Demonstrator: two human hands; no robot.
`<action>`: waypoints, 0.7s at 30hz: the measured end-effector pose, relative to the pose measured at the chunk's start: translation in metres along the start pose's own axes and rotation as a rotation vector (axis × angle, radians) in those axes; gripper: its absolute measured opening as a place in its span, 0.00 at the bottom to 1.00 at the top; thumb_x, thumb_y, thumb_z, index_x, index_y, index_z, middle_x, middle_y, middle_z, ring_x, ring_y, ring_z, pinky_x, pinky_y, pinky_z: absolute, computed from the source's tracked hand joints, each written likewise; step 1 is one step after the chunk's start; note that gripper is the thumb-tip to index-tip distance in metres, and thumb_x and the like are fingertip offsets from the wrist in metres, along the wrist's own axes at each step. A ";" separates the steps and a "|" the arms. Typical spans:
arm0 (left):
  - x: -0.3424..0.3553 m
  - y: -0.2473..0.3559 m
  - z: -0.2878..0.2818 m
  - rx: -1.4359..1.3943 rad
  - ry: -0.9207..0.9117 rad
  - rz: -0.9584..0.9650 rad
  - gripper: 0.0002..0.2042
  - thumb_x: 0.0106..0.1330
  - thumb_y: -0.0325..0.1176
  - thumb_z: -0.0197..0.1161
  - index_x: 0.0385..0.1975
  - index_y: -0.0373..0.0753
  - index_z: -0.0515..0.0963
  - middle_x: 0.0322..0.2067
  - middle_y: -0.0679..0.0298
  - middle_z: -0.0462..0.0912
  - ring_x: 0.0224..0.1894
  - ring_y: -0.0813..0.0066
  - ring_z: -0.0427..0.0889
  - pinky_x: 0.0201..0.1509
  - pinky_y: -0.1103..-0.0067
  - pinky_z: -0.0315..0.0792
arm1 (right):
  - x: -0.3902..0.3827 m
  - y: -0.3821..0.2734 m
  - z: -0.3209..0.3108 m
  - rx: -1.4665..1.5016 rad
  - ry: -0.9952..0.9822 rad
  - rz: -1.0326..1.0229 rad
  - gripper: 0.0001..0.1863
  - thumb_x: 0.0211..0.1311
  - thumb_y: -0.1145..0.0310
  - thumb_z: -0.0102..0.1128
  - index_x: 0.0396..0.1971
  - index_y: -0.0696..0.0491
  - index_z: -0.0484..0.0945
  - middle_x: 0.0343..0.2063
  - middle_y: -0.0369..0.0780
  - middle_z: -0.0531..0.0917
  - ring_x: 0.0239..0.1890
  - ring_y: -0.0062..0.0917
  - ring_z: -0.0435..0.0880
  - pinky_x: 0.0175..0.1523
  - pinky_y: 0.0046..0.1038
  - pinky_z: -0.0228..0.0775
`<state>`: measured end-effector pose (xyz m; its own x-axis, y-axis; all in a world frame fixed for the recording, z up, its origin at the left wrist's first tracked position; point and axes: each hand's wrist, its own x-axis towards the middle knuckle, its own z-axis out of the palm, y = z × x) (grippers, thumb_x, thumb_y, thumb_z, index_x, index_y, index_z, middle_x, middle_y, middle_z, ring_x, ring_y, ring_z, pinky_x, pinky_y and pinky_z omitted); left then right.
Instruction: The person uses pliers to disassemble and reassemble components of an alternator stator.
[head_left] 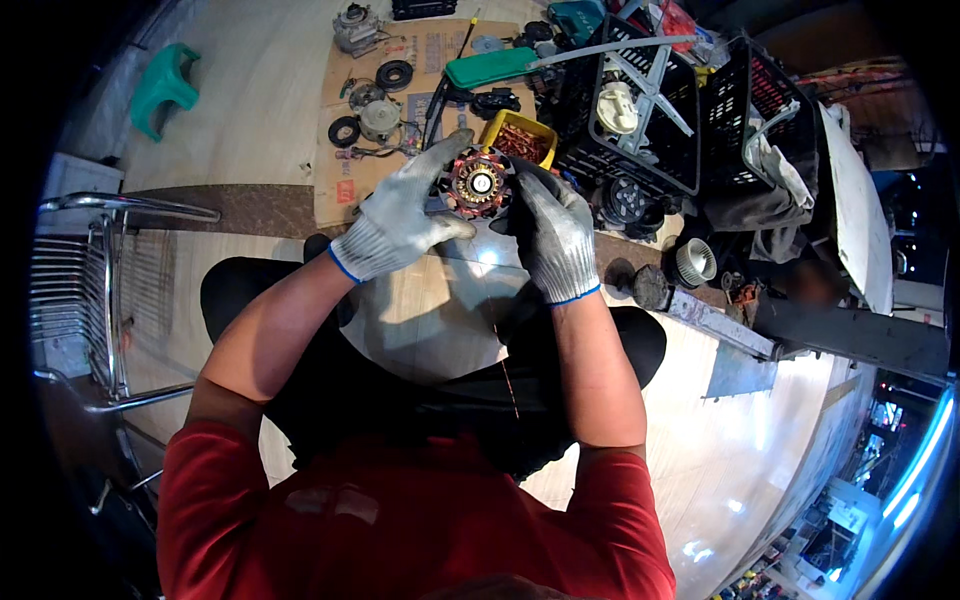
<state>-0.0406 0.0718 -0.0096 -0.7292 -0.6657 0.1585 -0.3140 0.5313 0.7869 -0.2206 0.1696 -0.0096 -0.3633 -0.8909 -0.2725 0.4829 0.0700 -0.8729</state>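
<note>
Between two gloved hands [400,207] [558,228] sits one round copper-wound part [480,184].

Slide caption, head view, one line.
Left hand and right hand, both gloved, around a round, copper-coloured part near a yellow bin.

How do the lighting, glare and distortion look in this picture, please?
In the head view, the rounded fisheye image falls to black at its rim; glare spots the pale, glossy floor at lower right; a small highlight shines below the round, copper-coloured metal part; striped shadows lie beside the silver slatted chair.
</note>
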 end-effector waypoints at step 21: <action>0.003 -0.001 -0.008 -0.270 -0.049 -0.109 0.42 0.56 0.36 0.73 0.70 0.36 0.58 0.65 0.48 0.68 0.66 0.62 0.69 0.70 0.70 0.64 | -0.011 -0.003 0.012 -0.309 0.023 -0.163 0.20 0.61 0.73 0.60 0.52 0.66 0.77 0.45 0.45 0.84 0.46 0.24 0.82 0.53 0.24 0.73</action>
<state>-0.0372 0.0646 -0.0052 -0.7305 -0.6817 0.0407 -0.2236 0.2951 0.9290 -0.2089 0.1734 0.0010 -0.4352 -0.8916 -0.1250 0.1538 0.0631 -0.9861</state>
